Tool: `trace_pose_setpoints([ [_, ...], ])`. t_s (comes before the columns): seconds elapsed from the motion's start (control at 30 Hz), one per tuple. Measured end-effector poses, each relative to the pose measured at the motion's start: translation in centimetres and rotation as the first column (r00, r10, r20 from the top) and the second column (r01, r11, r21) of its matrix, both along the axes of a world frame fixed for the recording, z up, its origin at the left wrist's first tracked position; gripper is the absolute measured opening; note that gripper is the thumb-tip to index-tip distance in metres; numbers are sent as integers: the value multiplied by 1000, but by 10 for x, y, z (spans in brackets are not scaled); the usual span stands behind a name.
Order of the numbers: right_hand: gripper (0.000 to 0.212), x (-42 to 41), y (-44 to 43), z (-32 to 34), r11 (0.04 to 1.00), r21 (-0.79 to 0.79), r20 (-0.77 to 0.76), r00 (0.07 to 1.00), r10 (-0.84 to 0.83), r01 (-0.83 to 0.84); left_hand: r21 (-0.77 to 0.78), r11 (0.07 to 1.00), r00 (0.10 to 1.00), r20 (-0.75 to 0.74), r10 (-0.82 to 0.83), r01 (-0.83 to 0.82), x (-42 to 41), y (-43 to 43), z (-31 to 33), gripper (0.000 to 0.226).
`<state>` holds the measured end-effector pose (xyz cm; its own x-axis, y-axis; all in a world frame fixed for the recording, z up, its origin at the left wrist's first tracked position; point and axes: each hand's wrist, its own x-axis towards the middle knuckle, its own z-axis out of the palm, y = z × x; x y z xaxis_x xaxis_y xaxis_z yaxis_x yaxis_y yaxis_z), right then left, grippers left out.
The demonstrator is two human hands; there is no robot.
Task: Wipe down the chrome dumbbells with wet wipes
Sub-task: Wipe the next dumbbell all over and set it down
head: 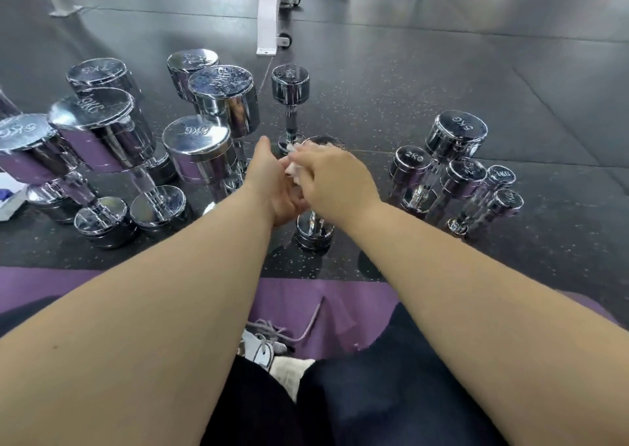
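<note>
Roughly thirteen chrome dumbbells [211,149] stand on the floor [442,71]. Left hand [275,187] grasps the centre dumbbell [315,234]; right hand [330,180] clenches one wet wipe [292,168] atop it.

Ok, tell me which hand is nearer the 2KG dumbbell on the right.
Right. The right hand, holding a wet wipe, is left of the 2KG dumbbell; the left hand lies farther left, beyond it.

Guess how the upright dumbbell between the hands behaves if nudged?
Probably tippy: the dumbbell stands on one small round head. Once down it likely rolls, since the heads are cylindrical. Polished chrome, plus the wet wipe in the right hand, suggests a slippery grip.
</note>
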<state>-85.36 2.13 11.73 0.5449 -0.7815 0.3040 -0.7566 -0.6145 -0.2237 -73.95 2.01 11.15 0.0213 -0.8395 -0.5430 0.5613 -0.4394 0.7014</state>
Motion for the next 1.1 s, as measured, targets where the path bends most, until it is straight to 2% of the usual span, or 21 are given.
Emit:
trace_pose_setpoints([
  [0.07,29,-3,-6,3,990,83,219,967,-130,115,15,1000,998,59,18,-18,-2,-1,3,72],
  [0.17,29,-11,-19,4,941,191,321,888,-328,279,12,1000,998,69,14,-15,-4,1,2,69],
  [0.2,31,-9,-20,5,943,196,290,903,-318,269,3,1000,997,77,14,-14,-4,0,0,66],
  [0.3,44,-4,-9,4,987,122,84,990,-111,100,-13,1000,998,59,-4,5,-1,-3,-5,64],
  [0.37,46,-12,-7,10,988,95,12,992,-123,121,-14,1000,999,46,-26,26,3,-5,-6,65],
  [0.47,36,-12,-17,13,953,135,12,962,-274,270,10,1000,999,35,-30,30,3,-8,-5,64],
  [0.57,39,5,-13,9,950,206,53,967,-250,235,33,999,999,39,-10,8,0,-9,-3,60],
  [0.63,33,0,-13,5,954,182,90,962,-258,239,44,999,999,46,-6,4,-2,-10,-1,59],
  [0.73,21,-17,-25,15,892,193,169,882,-440,408,52,999,997,78,-17,13,-6,-9,2,60],
  [0.77,23,-16,-26,18,886,217,191,873,-450,409,55,998,996,85,-20,16,-7,-9,1,61],
  [0.83,29,-3,-18,20,926,233,216,913,-346,296,55,998,996,90,-14,9,-7,-9,-1,61],
  [0.87,32,2,-12,15,949,214,194,942,-273,232,54,999,996,87,-4,-1,-7,-10,-2,62],
  [0.93,38,1,-4,5,976,142,53,983,-173,164,59,998,997,73,-3,-2,-6,-12,-5,61],
  [1.0,46,-9,-10,3,959,144,-95,968,-233,245,38,999,998,61,-25,23,-4,-11,-6,59],
  [1.07,52,-7,-21,9,926,198,-117,946,-303,321,3,998,995,73,-63,63,0,-10,-8,60],
  [1.1,52,-1,-23,11,925,239,-96,955,-280,295,-13,996,994,68,-87,88,3,-11,-8,61],
])
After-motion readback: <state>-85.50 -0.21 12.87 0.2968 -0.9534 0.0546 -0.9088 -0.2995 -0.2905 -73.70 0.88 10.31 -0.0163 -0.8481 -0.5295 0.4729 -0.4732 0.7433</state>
